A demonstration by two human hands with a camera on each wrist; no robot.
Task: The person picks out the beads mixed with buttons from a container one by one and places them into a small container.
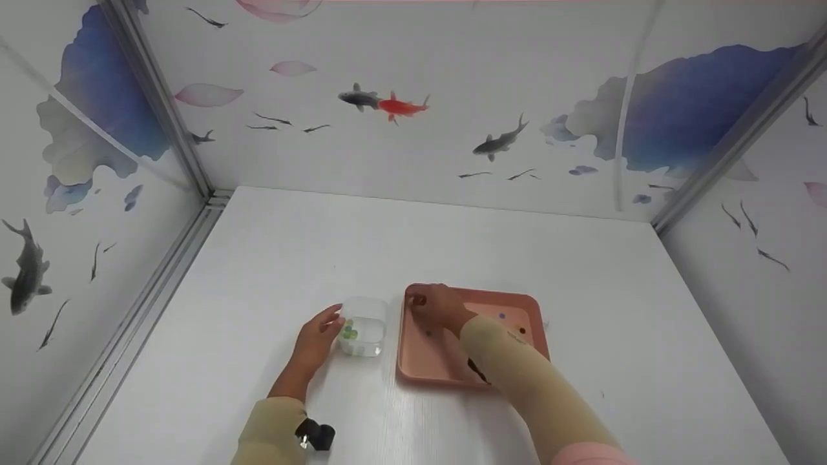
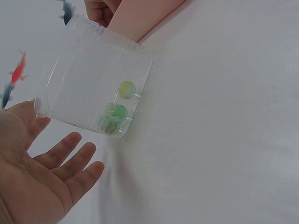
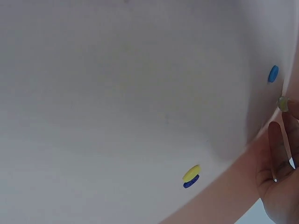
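Observation:
A clear plastic box (image 1: 371, 330) stands left of the pink tray (image 1: 423, 368). Inside it, several green and yellow glass marbles (image 2: 118, 113) lie together at one side. My left hand (image 1: 315, 341) is at the box's left side, thumb and index finger against it, the other fingers loosely extended, as the left wrist view shows. Over the tray's far left corner, my right hand (image 1: 440, 307) reaches down. It pinches a glass marble (image 3: 282, 103) between thumb and fingertip beside the tray wall; the hand partly covers it.
In the tray lie small flat discs: a blue disc (image 3: 274, 73), a yellow disc (image 3: 191, 173) touching a dark blue disc (image 3: 190, 182), and a black disc (image 1: 523, 330). My right forearm hides part of the tray. A white table (image 1: 310, 239) lies beneath, with panelled walls around.

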